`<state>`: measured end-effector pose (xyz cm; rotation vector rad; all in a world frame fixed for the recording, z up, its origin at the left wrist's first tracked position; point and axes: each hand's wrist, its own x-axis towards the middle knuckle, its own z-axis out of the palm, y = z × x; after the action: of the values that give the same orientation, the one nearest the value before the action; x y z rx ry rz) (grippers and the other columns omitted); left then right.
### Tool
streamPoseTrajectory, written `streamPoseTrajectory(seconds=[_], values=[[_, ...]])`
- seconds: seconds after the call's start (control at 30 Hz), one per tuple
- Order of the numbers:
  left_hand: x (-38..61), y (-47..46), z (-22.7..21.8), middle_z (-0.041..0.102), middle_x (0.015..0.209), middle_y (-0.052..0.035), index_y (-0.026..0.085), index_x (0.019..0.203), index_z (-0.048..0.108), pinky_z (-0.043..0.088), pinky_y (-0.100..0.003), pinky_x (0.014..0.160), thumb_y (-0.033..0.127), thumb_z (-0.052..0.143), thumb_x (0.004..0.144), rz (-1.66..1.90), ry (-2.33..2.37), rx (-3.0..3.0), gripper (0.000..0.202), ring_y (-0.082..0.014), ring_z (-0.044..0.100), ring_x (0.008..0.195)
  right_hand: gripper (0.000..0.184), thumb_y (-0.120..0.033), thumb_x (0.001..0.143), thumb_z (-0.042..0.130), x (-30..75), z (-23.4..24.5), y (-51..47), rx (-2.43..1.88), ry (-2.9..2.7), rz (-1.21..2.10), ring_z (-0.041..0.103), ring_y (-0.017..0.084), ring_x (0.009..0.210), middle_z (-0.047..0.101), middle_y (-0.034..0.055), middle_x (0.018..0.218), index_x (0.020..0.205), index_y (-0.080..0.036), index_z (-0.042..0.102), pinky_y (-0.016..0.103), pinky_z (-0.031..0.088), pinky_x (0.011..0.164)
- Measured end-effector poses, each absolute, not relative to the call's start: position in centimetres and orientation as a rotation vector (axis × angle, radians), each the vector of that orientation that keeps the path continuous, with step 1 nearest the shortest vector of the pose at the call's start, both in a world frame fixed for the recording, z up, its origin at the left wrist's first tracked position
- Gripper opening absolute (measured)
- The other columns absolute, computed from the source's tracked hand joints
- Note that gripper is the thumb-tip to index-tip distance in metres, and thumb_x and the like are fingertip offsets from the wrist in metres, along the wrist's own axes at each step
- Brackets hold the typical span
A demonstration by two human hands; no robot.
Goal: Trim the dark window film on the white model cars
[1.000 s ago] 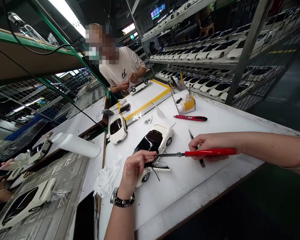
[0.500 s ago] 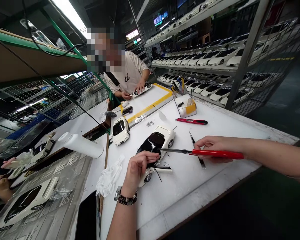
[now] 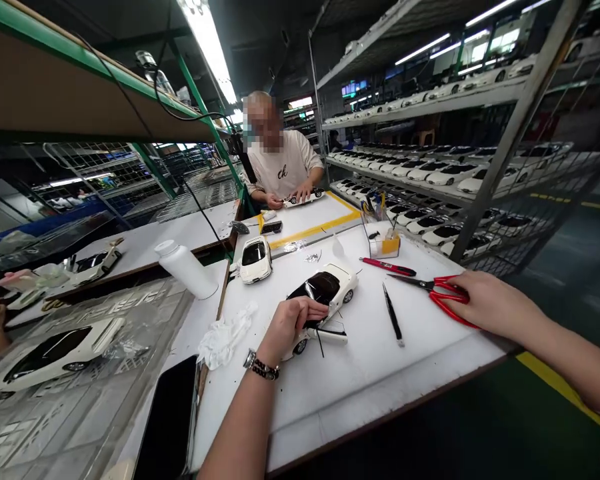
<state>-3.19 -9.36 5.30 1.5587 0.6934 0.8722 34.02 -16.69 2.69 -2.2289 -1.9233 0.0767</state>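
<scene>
A white model car (image 3: 346, 280) with a black cabin stands on the white table, its near door swung open and a thin black strip beside it. My left hand (image 3: 291, 321) is closed over the car's near side, fingers pressed together; the fingertips' exact grip is partly hidden. To the right, my right hand (image 3: 495, 299) is closed on the red handles of a pair of scissors (image 3: 439, 288), which lie low at the table's right, blades pointing left. Black tweezers (image 3: 393, 315) lie between the car and the scissors. A red utility knife (image 3: 387, 267) rests behind them.
Another white model car (image 3: 255, 260), a white bottle (image 3: 187, 270), a crumpled white glove (image 3: 225, 337) and a phone (image 3: 167, 413) are at left. A clear tool box (image 3: 384, 247) stands behind. Across the table a person (image 3: 285, 160) handles a model car. Racks (image 3: 430, 120) hold many cars.
The scissors have moved away from the car, rightward and down to the table, with my right hand. My left hand stays at the car. The camera view has shifted.
</scene>
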Motion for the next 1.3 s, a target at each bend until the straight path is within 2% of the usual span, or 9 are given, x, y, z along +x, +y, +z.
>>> streamPoseTrajectory(seconds=[0.17,0.33,0.47,0.6,0.7,0.83,0.97,1.17,1.3], values=[[-3.2,-9.4,5.2,0.067,0.097,-0.0182,0.014,0.046,0.038,0.054,-0.036,0.086,0.071,0.033,0.082,0.877,0.655,1.541,0.067,-0.0233,0.065,0.093,0.042,-0.045,0.079,0.049,30.7,4.3,-14.0,-2.130,-1.679,0.017,0.055,0.026,0.100,0.058,0.0107,0.111,0.109,-0.017,0.060,0.039,0.043,0.085],[-3.3,-9.3,4.7,0.067,0.099,-0.0195,0.015,0.048,0.037,0.054,-0.038,0.085,0.071,0.032,0.082,0.888,0.662,1.568,0.066,-0.0233,0.066,0.090,0.041,-0.041,0.081,0.051,23.1,6.6,-6.5,-1.783,-1.733,0.386,0.058,0.013,0.087,0.058,0.0071,0.112,0.114,-0.016,0.054,0.025,0.044,0.083],[-3.3,-9.4,4.5,0.068,0.097,-0.0201,0.014,0.049,0.041,0.055,-0.037,0.081,0.073,0.030,0.081,0.899,0.682,1.571,0.068,-0.0232,0.067,0.086,0.050,-0.037,0.079,0.056,19.0,6.9,0.4,-1.880,-1.658,0.343,0.054,0.022,0.103,0.054,0.0174,0.117,0.119,-0.008,0.050,0.028,0.042,0.086],[-3.1,-9.5,4.8,0.069,0.088,-0.0193,0.008,0.071,0.062,0.055,-0.039,0.080,0.075,0.028,0.080,0.889,0.722,1.589,0.076,-0.0251,0.068,0.084,0.030,-0.027,0.067,0.066,18.1,6.0,4.0,-1.963,-1.603,0.401,0.057,0.024,0.092,0.060,0.0188,0.094,0.087,-0.006,0.060,0.030,0.042,0.075],[-3.2,-9.5,5.0,0.068,0.080,-0.0179,0.005,0.087,0.066,0.055,-0.041,0.081,0.077,0.028,0.078,0.880,0.723,1.593,0.082,-0.0265,0.068,0.084,0.020,-0.027,0.064,0.065,18.3,5.8,4.2,-1.910,-1.556,0.443,0.057,0.023,0.085,0.059,0.0142,0.080,0.069,-0.011,0.054,0.030,0.041,0.070],[-3.3,-9.3,4.9,0.067,0.094,-0.0217,0.011,0.056,0.051,0.055,-0.037,0.080,0.076,0.030,0.078,0.910,0.631,1.536,0.072,-0.0262,0.067,0.089,0.036,-0.047,0.070,0.058,18.6,6.9,1.7,-1.716,-1.424,0.490,0.056,0.019,0.085,0.058,0.0084,0.088,0.080,-0.017,0.042,0.027,0.044,0.069],[-3.2,-9.2,4.9,0.067,0.099,-0.0214,0.014,0.050,0.040,0.055,-0.037,0.083,0.076,0.028,0.078,0.922,0.585,1.497,0.069,-0.0251,0.066,0.093,0.045,-0.061,0.076,0.049,18.6,8.2,-2.9,-1.421,-1.351,0.723,0.057,0.012,0.077,0.057,0.0028,0.090,0.086,-0.020,0.032,0.024,0.047,0.065],[-3.2,-9.2,5.4,0.065,0.105,-0.0205,0.013,0.052,0.043,0.053,-0.039,0.089,0.078,0.030,0.075,0.918,0.587,1.456,0.070,-0.0252,0.065,0.098,0.058,-0.054,0.074,0.061,19.5,7.6,-7.6,-0.876,-0.900,0.976,0.023,0.005,0.051,0.017,-0.0073,0.056,0.069,-0.018,0.016,0.019,0.030,0.052],[-3.0,-9.2,5.7,0.064,0.108,-0.0206,0.013,0.053,0.043,0.051,-0.039,0.094,0.081,0.031,0.069,0.934,0.592,1.414,0.071,-0.0264,0.062,0.104,0.049,-0.043,0.067,0.069,20.0,7.4,-9.1,-0.837,-0.933,1.035,0.031,0.006,0.057,0.025,-0.0049,0.062,0.069,-0.018,0.026,0.023,0.038,0.060]])
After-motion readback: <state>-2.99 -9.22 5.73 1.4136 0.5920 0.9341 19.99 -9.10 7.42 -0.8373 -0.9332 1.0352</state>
